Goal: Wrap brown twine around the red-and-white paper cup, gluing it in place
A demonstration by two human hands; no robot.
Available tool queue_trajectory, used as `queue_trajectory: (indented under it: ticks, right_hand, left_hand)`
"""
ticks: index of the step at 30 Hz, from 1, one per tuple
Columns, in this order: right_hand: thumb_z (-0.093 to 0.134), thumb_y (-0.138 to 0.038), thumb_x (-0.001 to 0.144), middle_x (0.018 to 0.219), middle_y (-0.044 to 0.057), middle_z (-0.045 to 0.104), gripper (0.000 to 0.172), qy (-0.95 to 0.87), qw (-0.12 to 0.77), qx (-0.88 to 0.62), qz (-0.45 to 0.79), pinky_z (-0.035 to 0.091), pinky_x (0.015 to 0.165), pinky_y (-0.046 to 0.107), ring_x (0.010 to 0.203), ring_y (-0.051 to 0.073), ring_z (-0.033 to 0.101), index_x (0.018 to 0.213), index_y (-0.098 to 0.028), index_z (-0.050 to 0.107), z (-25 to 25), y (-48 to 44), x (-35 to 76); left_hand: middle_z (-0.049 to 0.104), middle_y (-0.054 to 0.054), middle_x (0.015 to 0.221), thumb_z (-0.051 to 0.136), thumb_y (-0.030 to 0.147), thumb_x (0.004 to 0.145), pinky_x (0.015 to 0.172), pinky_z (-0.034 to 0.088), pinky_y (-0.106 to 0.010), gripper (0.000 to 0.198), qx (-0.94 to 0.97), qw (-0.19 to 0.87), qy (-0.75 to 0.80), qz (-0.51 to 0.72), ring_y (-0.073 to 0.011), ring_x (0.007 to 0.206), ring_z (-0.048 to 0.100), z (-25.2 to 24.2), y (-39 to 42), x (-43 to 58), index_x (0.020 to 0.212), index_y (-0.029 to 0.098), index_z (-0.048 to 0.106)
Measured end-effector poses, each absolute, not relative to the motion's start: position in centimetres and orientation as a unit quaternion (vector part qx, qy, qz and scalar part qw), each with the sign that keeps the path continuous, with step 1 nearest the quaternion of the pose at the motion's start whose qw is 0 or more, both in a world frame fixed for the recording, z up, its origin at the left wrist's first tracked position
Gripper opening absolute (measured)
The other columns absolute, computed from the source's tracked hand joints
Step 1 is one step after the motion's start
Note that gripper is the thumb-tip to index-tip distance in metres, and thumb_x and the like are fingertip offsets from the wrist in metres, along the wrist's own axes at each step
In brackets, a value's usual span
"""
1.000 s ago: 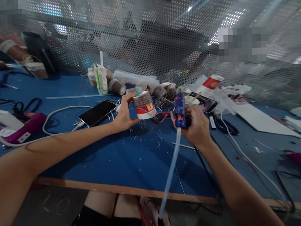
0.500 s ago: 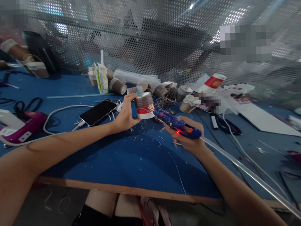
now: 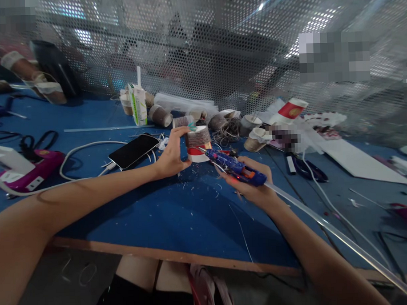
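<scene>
My left hand grips a paper cup above the blue table; its upper part is wound with brown string, with red and white showing below. My right hand is wrapped round a blue glue gun that lies almost level, its nozzle tip touching the side of the cup. A long clear glue stick runs out of the back of the gun toward the lower right.
A black phone on a white cable lies left of the cup. String-wrapped cups, a carton, a red cup, scissors and a pink device litter the blue table. Perforated mesh stands behind.
My right hand has turned the glue gun from upright to nearly level and brought its nozzle left onto the cup. The left hand has kept the cup almost still.
</scene>
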State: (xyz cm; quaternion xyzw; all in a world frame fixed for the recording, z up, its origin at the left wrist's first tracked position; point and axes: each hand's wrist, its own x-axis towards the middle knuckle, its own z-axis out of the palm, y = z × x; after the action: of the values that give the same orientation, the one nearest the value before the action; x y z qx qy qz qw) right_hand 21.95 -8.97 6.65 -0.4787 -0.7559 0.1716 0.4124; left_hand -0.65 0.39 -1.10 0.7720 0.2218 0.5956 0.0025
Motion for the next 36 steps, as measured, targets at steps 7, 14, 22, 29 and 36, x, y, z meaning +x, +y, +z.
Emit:
queue_trajectory:
  ticks: [7, 14, 22, 29, 36]
  right_hand:
    - [0.077, -0.041, 0.071, 0.057, -0.003, 0.055, 0.029, -0.754, 0.405, -0.488, 0.171, 0.037, 0.043, 0.026, 0.047, 0.011, 0.048, 0.065, -0.022, 0.056, 6.41, -9.00, 21.86]
    - [0.076, -0.042, 0.074, 0.054, -0.003, 0.054, 0.027, -0.749, 0.402, -0.493, 0.183, 0.039, 0.043, 0.027, 0.049, 0.014, 0.052, 0.067, -0.024, 0.057, 6.34, -9.22, 21.79]
    - [0.073, -0.039, 0.074, 0.053, -0.002, 0.054, 0.023, -0.750, 0.404, -0.497, 0.167, 0.041, 0.046, 0.029, 0.051, 0.016, 0.054, 0.066, -0.024, 0.056, 6.18, -9.15, 21.99]
    - [0.071, -0.035, 0.072, 0.053, -0.003, 0.052, 0.023, -0.752, 0.402, -0.497, 0.159, 0.039, 0.046, 0.028, 0.050, 0.015, 0.052, 0.063, -0.024, 0.053, 6.35, -9.05, 22.05]
    - [0.069, -0.030, 0.071, 0.052, -0.003, 0.053, 0.020, -0.753, 0.402, -0.502, 0.141, 0.040, 0.046, 0.027, 0.050, 0.015, 0.053, 0.061, -0.024, 0.052, 6.64, -9.09, 22.12]
  left_hand:
    - [0.044, -0.013, 0.130, 0.071, 0.002, 0.062, 0.109, 0.049, -0.052, 0.085, 0.777, 0.009, 0.218, 0.591, -0.0314, 0.126, 0.049, -0.95, 0.13, -0.54, 0.135, 0.023, 0.032]
    - [0.043, -0.013, 0.130, 0.069, 0.003, 0.063, 0.109, 0.049, -0.051, 0.082, 0.781, 0.012, 0.225, 0.583, -0.0300, 0.127, 0.049, -0.78, -0.12, -0.55, 0.134, 0.022, 0.032]
    - [0.045, -0.012, 0.130, 0.070, 0.002, 0.063, 0.110, 0.049, -0.050, 0.082, 0.774, 0.016, 0.230, 0.590, -0.0289, 0.126, 0.050, -0.94, -0.03, -0.54, 0.134, 0.022, 0.034]
    - [0.044, -0.013, 0.131, 0.071, 0.003, 0.063, 0.112, 0.047, -0.053, 0.083, 0.775, 0.036, 0.223, 0.590, -0.0308, 0.128, 0.049, -1.02, 0.03, -0.62, 0.134, 0.021, 0.034]
    - [0.044, -0.012, 0.132, 0.072, 0.004, 0.063, 0.113, 0.047, -0.054, 0.085, 0.776, 0.051, 0.215, 0.590, -0.0304, 0.129, 0.048, -1.16, 0.28, -0.76, 0.136, 0.023, 0.033]
